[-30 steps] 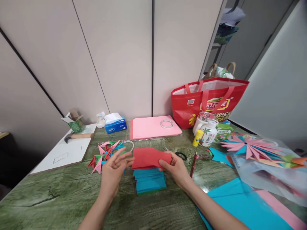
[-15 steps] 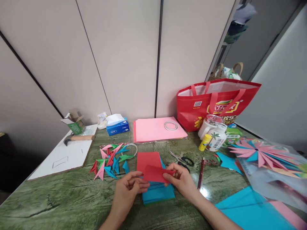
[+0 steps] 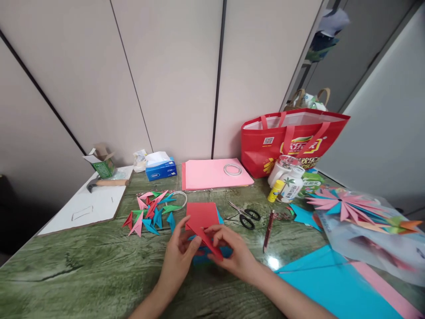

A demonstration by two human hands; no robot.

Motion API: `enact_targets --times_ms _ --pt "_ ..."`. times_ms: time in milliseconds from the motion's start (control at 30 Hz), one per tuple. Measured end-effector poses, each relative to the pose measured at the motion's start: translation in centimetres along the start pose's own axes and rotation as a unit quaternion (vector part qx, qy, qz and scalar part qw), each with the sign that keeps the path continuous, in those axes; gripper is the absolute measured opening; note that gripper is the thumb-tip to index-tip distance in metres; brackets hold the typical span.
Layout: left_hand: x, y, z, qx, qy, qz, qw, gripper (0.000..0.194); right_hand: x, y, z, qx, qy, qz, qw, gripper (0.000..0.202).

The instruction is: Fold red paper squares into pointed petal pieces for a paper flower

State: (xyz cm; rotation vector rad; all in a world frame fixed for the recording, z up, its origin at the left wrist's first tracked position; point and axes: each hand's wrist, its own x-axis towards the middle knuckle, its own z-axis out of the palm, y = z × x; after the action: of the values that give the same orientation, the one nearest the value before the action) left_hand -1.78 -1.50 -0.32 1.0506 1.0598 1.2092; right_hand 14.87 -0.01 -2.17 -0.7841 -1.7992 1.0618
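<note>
A small folded piece of red paper (image 3: pixel 206 239) is held tilted between my two hands, its right end lower than its left. My left hand (image 3: pixel 181 248) pinches its left end with thumb and fingers. At the lower right end, my right hand (image 3: pixel 232 250) closes its fingers on the same piece. Right behind and below lies a stack of red paper (image 3: pixel 203 213), with blue paper (image 3: pixel 201 258) partly hidden under my hands. Left of the stack is a pile of folded pink, red, green and blue paper pieces (image 3: pixel 152 213). Scissors (image 3: pixel 246 216) lie to the right.
Farther right are a dark red pen (image 3: pixel 268 231), a yellow glue stick (image 3: pixel 276 191), a white bottle (image 3: pixel 292 185) and a paper flower (image 3: pixel 341 204). Pink sheets (image 3: pixel 212 174), a tissue box (image 3: pixel 161 168) and a red bag (image 3: pixel 292 141) stand behind. A hammer (image 3: pixel 108 183) lies left.
The red piece has turned from nearly level to slanting down to the right. My left hand now grips its left end, and my right hand has shifted lower on it. The view has shifted slightly.
</note>
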Motion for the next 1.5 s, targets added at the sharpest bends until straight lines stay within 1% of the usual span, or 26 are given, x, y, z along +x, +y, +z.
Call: enact_targets --times_ms 67,133,200,267,367,433,533,600,667,733,767,833,867,1000,1033,1100,1267,1300,1367,1400,1433,1500 --pt "-0.1 0.3 0.1 0.014 0.008 0.013 1.000 0.064 -0.1 -0.3 0.1 0.022 -0.014 0.007 1.000 0.029" --pt "-0.1 0.6 0.1 0.039 0.011 0.020 0.999 0.064 -0.2 -0.4 0.3 0.076 -0.018 0.023 0.997 0.044" --pt "-0.2 0.9 0.1 0.062 -0.004 0.027 0.998 0.065 -0.1 -0.4 0.5 0.144 -0.008 0.044 0.989 0.048" --pt "-0.2 1.1 0.1 0.077 -0.030 0.036 0.996 0.065 0.0 -0.3 0.6 0.183 0.017 0.064 0.981 0.044" --pt "-0.1 1.2 0.2 0.082 -0.046 0.044 0.995 0.064 0.2 0.0 0.7 0.187 0.060 0.085 0.977 0.037" --pt "-0.1 1.3 0.2 0.084 -0.035 0.048 0.995 0.066 0.3 0.1 0.6 0.200 0.077 0.095 0.972 0.032" --pt "-0.1 1.0 0.1 0.090 -0.011 0.071 0.993 0.068 0.4 0.1 0.5 0.237 0.080 0.103 0.963 0.030" --pt "-0.1 0.7 -0.1 0.106 0.007 0.099 0.989 0.061 0.4 0.0 0.5 0.266 0.082 0.112 0.954 0.031" --pt "0.1 0.4 -0.6 0.153 0.029 0.115 0.981 0.046 0.4 0.0 0.5 0.314 0.085 0.127 0.937 0.032" --pt "0.2 0.3 -1.1 0.208 0.038 0.105 0.972 0.031 0.5 -0.1 0.4 0.363 0.080 0.146 0.917 0.034" --pt "0.3 0.4 -1.3 0.225 0.036 0.098 0.969 0.029 0.5 -0.1 0.3 0.380 0.077 0.155 0.909 0.035" --pt "0.3 0.7 -1.6 0.246 0.007 0.090 0.965 0.031 0.6 -0.1 0.2 0.394 0.078 0.168 0.900 0.036" --pt "0.3 0.9 -1.7 0.252 -0.016 0.098 0.963 0.033 0.6 -0.1 0.1 0.394 0.082 0.171 0.900 0.035" --pt "0.0 1.5 -1.6 0.292 -0.140 0.122 0.938 0.038 0.6 0.0 -0.1 0.385 0.101 0.171 0.901 0.033" --pt "0.0 1.5 -1.5 0.295 -0.160 0.120 0.934 0.036 0.6 -0.1 -0.1 0.385 0.100 0.169 0.902 0.033" --pt "-0.1 1.3 -1.4 0.286 -0.173 0.114 0.936 0.031 0.6 -0.1 -0.1 0.390 0.094 0.163 0.901 0.032" --pt "0.0 0.7 -1.5 0.221 -0.158 0.074 0.960 0.023 0.5 -0.3 -0.2 0.405 0.066 0.155 0.899 0.035" --pt "0.0 0.7 -1.5 0.213 -0.149 0.064 0.964 0.021 0.5 -0.3 -0.2 0.403 0.062 0.155 0.900 0.037" --pt "0.0 0.7 -1.3 0.202 -0.108 0.053 0.972 0.018 0.5 -0.3 -0.2 0.393 0.051 0.150 0.906 0.040" --pt "-0.1 0.8 -1.2 0.193 -0.083 0.051 0.976 0.022 0.5 -0.2 -0.2 0.385 0.047 0.146 0.910 0.042" --pt "-0.2 0.8 -1.0 0.178 -0.058 0.049 0.981 0.033 0.5 -0.2 -0.2 0.377 0.043 0.140 0.915 0.043" --pt "-0.4 1.0 -0.5 0.131 -0.027 0.038 0.990 0.066 0.4 -0.1 0.0 0.360 0.036 0.128 0.923 0.045"
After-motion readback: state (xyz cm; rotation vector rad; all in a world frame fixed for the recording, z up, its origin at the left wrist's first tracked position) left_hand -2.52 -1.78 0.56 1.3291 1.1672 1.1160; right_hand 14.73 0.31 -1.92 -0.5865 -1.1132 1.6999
